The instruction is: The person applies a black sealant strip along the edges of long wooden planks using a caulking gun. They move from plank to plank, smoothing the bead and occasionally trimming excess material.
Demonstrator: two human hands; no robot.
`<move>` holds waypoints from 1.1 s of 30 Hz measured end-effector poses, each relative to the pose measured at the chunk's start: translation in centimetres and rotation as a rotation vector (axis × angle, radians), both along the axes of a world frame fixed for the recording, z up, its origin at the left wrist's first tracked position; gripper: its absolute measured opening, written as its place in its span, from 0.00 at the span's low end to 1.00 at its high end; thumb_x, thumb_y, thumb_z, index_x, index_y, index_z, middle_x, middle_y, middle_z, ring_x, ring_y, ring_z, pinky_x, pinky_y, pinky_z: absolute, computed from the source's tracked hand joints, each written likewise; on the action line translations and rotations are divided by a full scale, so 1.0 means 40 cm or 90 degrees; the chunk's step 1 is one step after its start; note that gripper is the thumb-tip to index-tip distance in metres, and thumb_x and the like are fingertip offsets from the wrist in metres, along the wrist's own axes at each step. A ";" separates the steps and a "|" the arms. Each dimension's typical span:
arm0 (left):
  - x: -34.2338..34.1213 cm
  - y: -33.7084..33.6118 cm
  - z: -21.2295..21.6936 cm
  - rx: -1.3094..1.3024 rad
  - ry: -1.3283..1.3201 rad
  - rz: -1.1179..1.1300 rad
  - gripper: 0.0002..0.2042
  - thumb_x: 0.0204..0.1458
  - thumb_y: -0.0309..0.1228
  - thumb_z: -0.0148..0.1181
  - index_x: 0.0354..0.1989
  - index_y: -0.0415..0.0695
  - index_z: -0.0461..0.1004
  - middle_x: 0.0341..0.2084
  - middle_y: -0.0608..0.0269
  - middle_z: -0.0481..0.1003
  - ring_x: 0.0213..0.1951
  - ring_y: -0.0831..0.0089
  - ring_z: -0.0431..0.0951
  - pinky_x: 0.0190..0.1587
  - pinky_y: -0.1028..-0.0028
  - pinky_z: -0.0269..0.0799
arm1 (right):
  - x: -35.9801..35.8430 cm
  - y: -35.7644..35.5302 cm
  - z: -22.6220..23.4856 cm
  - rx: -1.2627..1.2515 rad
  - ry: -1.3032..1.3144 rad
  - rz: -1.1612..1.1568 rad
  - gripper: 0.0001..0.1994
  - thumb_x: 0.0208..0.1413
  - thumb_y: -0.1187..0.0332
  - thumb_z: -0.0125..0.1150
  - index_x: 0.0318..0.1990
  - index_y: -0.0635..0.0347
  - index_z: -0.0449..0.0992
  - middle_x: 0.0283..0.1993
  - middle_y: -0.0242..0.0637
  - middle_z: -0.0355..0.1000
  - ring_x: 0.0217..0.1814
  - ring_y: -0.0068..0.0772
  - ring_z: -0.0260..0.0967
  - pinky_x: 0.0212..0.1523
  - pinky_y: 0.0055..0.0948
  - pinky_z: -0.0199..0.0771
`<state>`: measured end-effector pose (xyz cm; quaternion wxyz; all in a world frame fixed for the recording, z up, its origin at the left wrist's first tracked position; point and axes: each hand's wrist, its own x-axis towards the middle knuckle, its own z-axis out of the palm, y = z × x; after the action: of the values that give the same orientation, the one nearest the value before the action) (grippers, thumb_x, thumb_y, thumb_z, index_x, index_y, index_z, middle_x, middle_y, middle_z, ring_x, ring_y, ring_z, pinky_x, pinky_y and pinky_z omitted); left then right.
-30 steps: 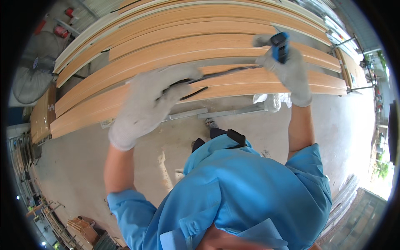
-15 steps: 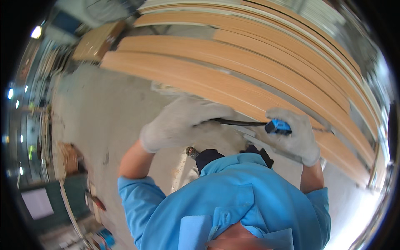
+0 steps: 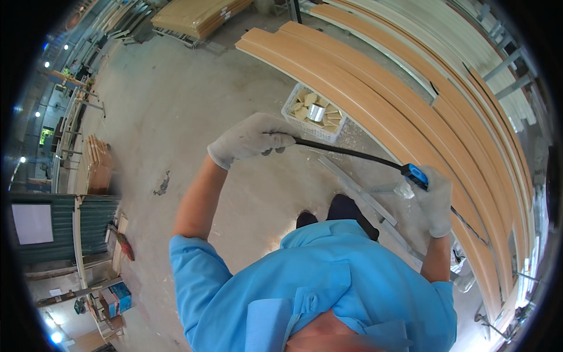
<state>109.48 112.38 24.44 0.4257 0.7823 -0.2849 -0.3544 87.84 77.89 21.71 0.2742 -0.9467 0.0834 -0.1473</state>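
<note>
My left hand (image 3: 252,139), in a pale work glove, pinches the free end of a dark blade (image 3: 349,152) at the middle of the view. The blade runs down to the right into a blue and black tape measure (image 3: 416,175). Its case is gripped by my gloved right hand (image 3: 435,199), fingers wrapped round it. Long wood-coloured boards (image 3: 375,105) lie just beyond and to the right of my right hand. A thin dark line (image 3: 469,224) shows over the nearest board, beside that hand; I cannot tell whether it is joined to the tape measure.
Under the boards' near edge stands a white plastic basket (image 3: 311,127) with wooden offcuts and a silver roll (image 3: 316,112). Metal bars (image 3: 358,190) lie by my feet. A stack of wrapped panels (image 3: 199,16) stands far left, brown packs (image 3: 98,164) at left.
My hands have moved apart, drawing more blade out of the tape measure. The view has shifted, bringing the basket and more floor into sight.
</note>
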 end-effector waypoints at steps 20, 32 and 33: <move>0.971 0.361 -0.134 -0.107 -0.250 0.017 0.10 0.53 0.21 0.64 0.43 0.35 0.84 0.36 0.59 0.80 0.41 0.70 0.78 0.45 0.72 0.73 | 0.699 0.243 -0.107 0.064 0.066 0.109 0.15 0.46 0.61 0.75 0.36 0.60 0.80 0.28 0.48 0.74 0.29 0.51 0.73 0.31 0.39 0.72; 1.304 0.260 -0.439 -0.014 -0.386 -0.081 0.11 0.54 0.26 0.64 0.45 0.37 0.83 0.39 0.56 0.82 0.42 0.61 0.81 0.50 0.68 0.74 | 0.913 0.339 -0.296 -0.090 0.225 -0.117 0.15 0.50 0.63 0.68 0.46 0.55 0.81 0.42 0.44 0.80 0.42 0.52 0.79 0.43 0.44 0.79; 1.302 0.250 -0.454 0.011 -0.402 -0.074 0.11 0.53 0.28 0.65 0.43 0.39 0.83 0.39 0.56 0.82 0.42 0.58 0.80 0.49 0.65 0.74 | 0.907 0.337 -0.318 -0.102 0.250 -0.115 0.16 0.51 0.61 0.67 0.46 0.54 0.81 0.43 0.44 0.80 0.43 0.53 0.79 0.44 0.45 0.78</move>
<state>161.57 122.38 6.26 0.2890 0.8396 -0.4441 -0.1200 124.10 91.38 8.98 0.1625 -0.9645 0.2079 0.0099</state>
